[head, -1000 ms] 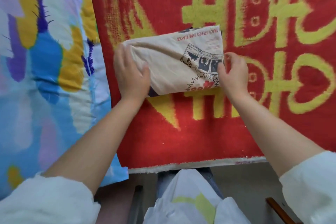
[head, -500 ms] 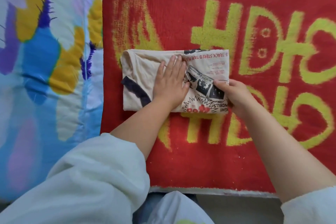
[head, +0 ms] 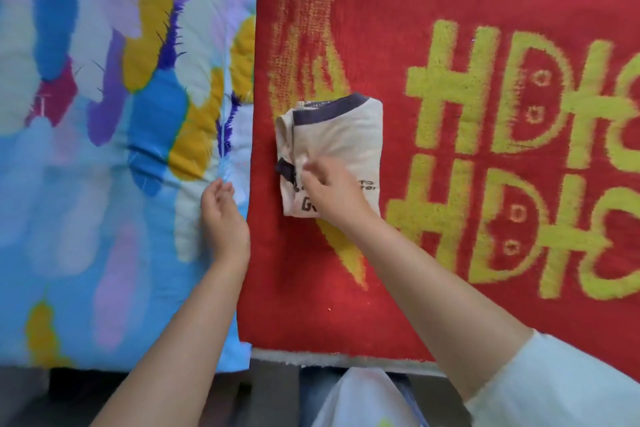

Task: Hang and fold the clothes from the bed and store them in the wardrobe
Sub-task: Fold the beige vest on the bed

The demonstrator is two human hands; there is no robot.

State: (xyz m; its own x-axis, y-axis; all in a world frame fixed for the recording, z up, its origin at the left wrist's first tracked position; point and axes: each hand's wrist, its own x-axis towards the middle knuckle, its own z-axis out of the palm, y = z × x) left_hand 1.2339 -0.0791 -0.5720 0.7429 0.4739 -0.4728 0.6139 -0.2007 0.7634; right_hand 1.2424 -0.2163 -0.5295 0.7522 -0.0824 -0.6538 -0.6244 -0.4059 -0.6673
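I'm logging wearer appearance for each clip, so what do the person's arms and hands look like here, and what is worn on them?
Both forearms are bare. The left hand and right hand wear no gloves, and no rings, watch or bracelet show. A loose pale white fabric sleeve ends just above the right elbow; the left arm's sleeve is out of frame. No markings show on the sleeve.

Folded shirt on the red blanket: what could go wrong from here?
1. Only the right hand is on the folded shirt, at its left edge; the left hand hovers off it. A one-handed lift could let the layers slide open.
2. The dark sleeve trim pokes out at the left edge and may pull loose.
3. The shirt lies close to the seam between the red blanket and the colourful quilt, so it could snag there.
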